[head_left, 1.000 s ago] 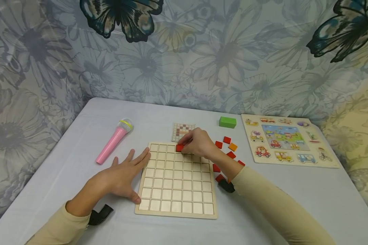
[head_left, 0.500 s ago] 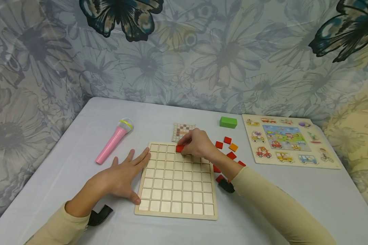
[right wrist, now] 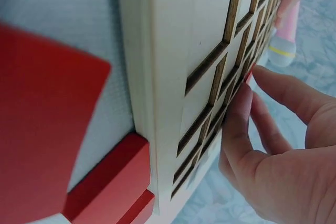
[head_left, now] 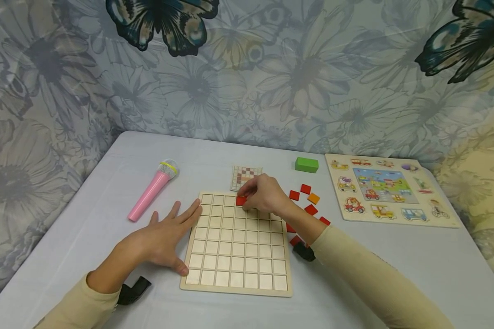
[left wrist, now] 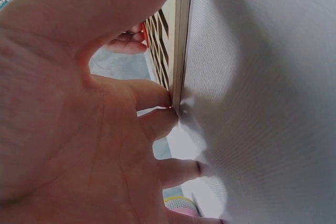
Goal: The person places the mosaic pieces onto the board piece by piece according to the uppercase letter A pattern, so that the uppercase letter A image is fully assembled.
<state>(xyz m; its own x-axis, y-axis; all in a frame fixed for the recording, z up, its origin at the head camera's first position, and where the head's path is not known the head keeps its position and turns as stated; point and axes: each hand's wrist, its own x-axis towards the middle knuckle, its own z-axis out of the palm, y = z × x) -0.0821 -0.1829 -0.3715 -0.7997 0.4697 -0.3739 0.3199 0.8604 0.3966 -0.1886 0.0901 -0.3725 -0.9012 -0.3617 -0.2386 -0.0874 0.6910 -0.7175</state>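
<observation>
A wooden grid board (head_left: 232, 249) lies on the white table, its cells bare apart from one red tile (head_left: 240, 200) in the top row. My right hand (head_left: 265, 194) is over the board's far edge, thumb and fingers pinching that red tile, as the right wrist view also shows. My left hand (head_left: 160, 240) is spread along the board's left side, thumb at the near corner and index fingertip at the edge higher up; the left wrist view shows its palm (left wrist: 105, 140) beside the board's rim. Just behind the board lies a small pattern card (head_left: 243, 176), partly hidden by my right hand.
Several loose red tiles (head_left: 311, 209) and an orange tile (head_left: 314, 198) lie right of the board, some under my right forearm. A green block (head_left: 306, 165) and a vehicle picture puzzle (head_left: 384, 185) sit at the back right. A pink toy microphone (head_left: 150, 194) lies to the left.
Both hands stay almost still, the right one keeping its pinch on the red tile in the top row. The view shifts very slightly.
</observation>
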